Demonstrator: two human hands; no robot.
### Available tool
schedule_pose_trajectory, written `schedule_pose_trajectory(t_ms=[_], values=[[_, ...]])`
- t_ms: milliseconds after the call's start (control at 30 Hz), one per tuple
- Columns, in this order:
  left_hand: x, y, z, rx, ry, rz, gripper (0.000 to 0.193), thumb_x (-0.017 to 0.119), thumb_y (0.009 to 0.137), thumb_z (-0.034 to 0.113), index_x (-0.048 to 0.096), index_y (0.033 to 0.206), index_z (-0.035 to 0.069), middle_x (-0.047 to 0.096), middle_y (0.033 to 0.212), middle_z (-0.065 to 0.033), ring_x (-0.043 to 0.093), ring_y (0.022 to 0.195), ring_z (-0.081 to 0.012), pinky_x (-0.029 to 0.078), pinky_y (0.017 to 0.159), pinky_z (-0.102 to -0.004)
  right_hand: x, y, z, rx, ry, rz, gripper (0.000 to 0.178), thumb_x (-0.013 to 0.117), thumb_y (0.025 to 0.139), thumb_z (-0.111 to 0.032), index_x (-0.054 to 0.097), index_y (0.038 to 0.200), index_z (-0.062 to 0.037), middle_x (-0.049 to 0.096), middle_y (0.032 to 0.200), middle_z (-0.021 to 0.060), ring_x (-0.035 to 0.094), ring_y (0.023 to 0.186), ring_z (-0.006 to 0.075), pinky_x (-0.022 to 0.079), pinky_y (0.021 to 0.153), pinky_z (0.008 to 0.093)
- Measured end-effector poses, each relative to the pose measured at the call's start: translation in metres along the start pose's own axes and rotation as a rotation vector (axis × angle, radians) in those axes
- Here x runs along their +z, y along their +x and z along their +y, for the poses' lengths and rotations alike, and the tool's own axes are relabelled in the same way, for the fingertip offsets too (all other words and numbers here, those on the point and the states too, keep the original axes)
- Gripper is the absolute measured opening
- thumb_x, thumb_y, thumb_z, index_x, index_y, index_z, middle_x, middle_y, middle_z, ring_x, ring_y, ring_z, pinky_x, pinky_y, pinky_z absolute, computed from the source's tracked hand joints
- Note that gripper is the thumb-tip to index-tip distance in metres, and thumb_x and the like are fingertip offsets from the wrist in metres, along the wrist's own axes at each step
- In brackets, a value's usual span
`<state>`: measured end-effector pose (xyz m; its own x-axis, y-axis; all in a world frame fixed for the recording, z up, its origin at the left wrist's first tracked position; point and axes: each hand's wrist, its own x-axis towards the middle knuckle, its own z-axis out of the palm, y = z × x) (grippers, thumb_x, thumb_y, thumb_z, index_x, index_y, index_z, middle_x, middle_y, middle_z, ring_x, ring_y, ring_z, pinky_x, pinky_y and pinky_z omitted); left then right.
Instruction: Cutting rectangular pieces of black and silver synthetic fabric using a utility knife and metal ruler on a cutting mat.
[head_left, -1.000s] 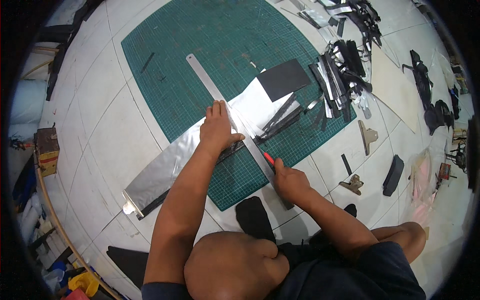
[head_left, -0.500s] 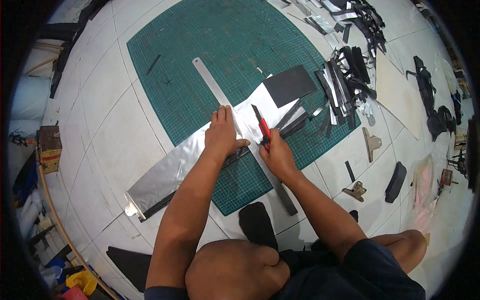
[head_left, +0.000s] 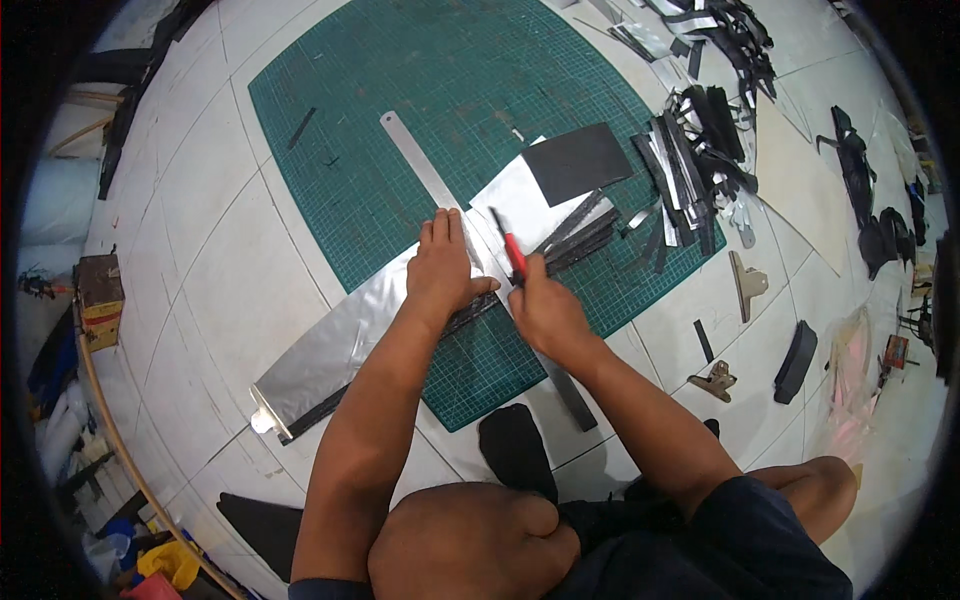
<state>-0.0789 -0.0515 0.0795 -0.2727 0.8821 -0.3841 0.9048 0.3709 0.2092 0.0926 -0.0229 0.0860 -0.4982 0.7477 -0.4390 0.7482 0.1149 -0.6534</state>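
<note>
A long silver sheet (head_left: pixel 335 325), with dark layers along its near edge, lies slantwise across the green cutting mat (head_left: pixel 440 70). A steel ruler (head_left: pixel 412 150) crosses it at an angle. My left hand (head_left: pixel 440 265) lies flat on the ruler and sheet, fingers stretched forward and thumb out to the side. In my closed right hand (head_left: pixel 548 310) is a red utility knife (head_left: pixel 514 254), its blade pointing away from me, close to the ruler's right side. Right of the knife lie a white-silver piece (head_left: pixel 515 190), a black rectangle (head_left: pixel 578 163) and a sheaf of dark strips (head_left: pixel 580 238).
A metal clip (head_left: pixel 264 412) grips the sheet's left end. Cut strips (head_left: pixel 685 160) heap at the mat's right edge, with more scraps (head_left: pixel 715 40) beyond. Two bulldog clips (head_left: pixel 746 283) and a black block (head_left: pixel 795 362) lie on the tiles (head_left: pixel 200 330) at right.
My right hand and the knife have shifted slightly left, toward the ruler, and the knife's angle has changed. The white-silver piece now shows a clearer edge beside the ruler. My left hand stays in place.
</note>
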Motion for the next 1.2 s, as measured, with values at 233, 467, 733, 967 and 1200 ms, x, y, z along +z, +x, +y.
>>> schedule_pose_trajectory(t_ms=[233, 467, 733, 967, 1200], values=[[0.0, 0.004, 0.003, -0.031, 0.005, -0.044, 0.116, 0.09, 0.063, 0.036, 0.024, 0.15, -0.003, 0.03, 0.154, -0.0191, 0.032, 0.142, -0.0379, 0.047, 0.108, -0.0421, 0.009, 0.019, -0.018, -0.106, -0.234, -0.068, 0.023, 0.053, 0.097, -0.019, 0.042, 0.107, -0.0017, 0.069, 0.091, 0.0248, 0.07, 0.088, 0.0402, 0.055, 0.077, 0.0479], [0.007, 0.003, -0.003, 0.008, 0.005, 0.035, 0.112, 0.089, 0.063, 0.03, 0.026, 0.149, -0.002, 0.033, 0.152, -0.0187, 0.035, 0.141, -0.0382, 0.049, 0.105, -0.0421, 0.013, 0.025, -0.021, -0.119, -0.285, -0.085, 0.022, 0.054, 0.095, -0.014, 0.044, 0.106, 0.0006, 0.069, 0.093, 0.0242, 0.07, 0.089, 0.0391, 0.057, 0.078, 0.0458], [0.011, 0.003, -0.005, 0.028, -0.015, 0.073, 0.107, 0.087, 0.064, 0.022, 0.026, 0.148, -0.002, 0.035, 0.149, -0.0195, 0.038, 0.138, -0.0383, 0.05, 0.104, -0.0415, 0.014, 0.024, -0.022, -0.164, -0.302, -0.049, 0.019, 0.055, 0.093, -0.012, 0.047, 0.103, 0.0009, 0.069, 0.092, 0.0246, 0.071, 0.088, 0.038, 0.057, 0.078, 0.0453], [0.007, 0.005, -0.005, 0.028, 0.015, 0.059, 0.11, 0.089, 0.064, 0.027, 0.026, 0.148, -0.004, 0.035, 0.15, -0.0202, 0.037, 0.139, -0.0393, 0.05, 0.104, -0.0426, -0.003, 0.033, -0.035, -0.067, -0.271, -0.177, 0.02, 0.053, 0.094, -0.011, 0.048, 0.109, 0.0013, 0.069, 0.097, 0.026, 0.07, 0.093, 0.0402, 0.055, 0.083, 0.0475], [-0.005, 0.003, 0.006, -0.028, 0.022, -0.047, 0.121, 0.09, 0.062, 0.045, 0.022, 0.151, -0.002, 0.029, 0.156, -0.0199, 0.031, 0.143, -0.0375, 0.047, 0.107, -0.0448, -0.014, -0.046, 0.015, -0.014, -0.274, -0.277, 0.017, 0.045, 0.097, -0.013, 0.043, 0.109, -0.001, 0.069, 0.096, 0.0257, 0.069, 0.091, 0.041, 0.054, 0.082, 0.0488]])
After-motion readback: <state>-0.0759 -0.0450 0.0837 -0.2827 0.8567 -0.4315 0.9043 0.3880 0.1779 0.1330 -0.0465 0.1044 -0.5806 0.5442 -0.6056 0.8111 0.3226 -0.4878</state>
